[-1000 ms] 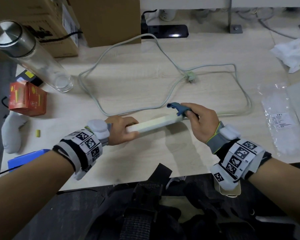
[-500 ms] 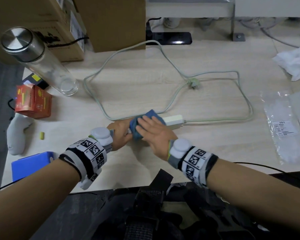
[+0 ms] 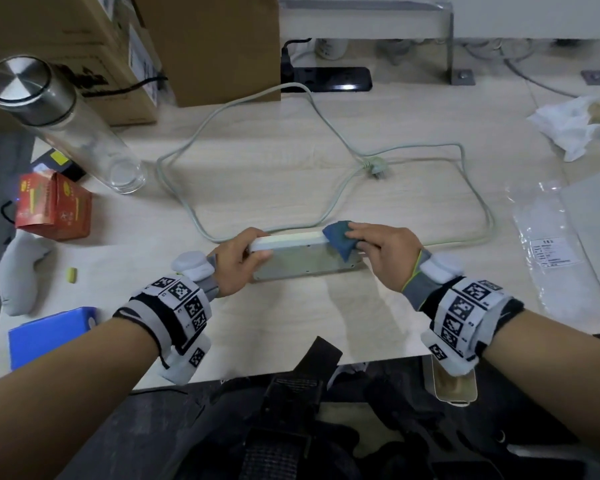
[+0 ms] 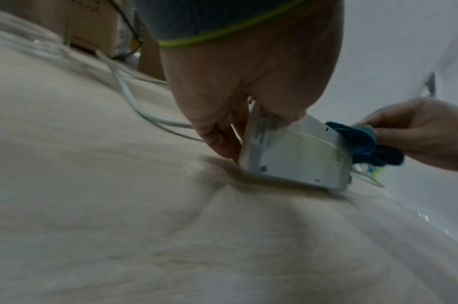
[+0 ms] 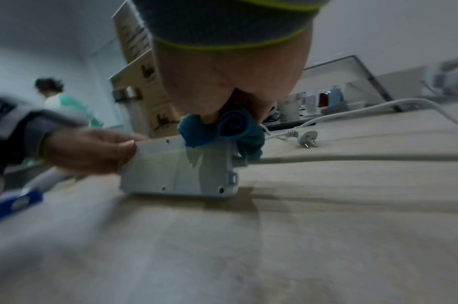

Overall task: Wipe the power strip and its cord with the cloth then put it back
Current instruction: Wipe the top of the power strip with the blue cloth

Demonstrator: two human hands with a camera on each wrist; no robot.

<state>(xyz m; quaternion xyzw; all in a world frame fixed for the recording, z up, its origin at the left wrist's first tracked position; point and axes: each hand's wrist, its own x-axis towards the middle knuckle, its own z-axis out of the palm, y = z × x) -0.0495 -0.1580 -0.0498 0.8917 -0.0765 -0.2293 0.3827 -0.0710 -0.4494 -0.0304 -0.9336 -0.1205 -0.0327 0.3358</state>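
Tipping the power strip point(image 3: 300, 259) on its long edge at mid-frame on the surface point(image 3: 291, 323), your left hand point(image 3: 238, 259) grips its left end; your right hand point(image 3: 383, 252) pinches the cloth point(image 3: 340, 239) at the right end, so wipe leftward along its length.

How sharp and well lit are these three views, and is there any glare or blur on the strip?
Head view: evenly lit and sharp, wide-angle bending at the edges, power strip and cloth clear. Left wrist view: dim, motion-smeared, left hand soft, desk streaked. Right wrist view: strip's back fairly crisp with a pale sheen, right hand and foreground blurred.
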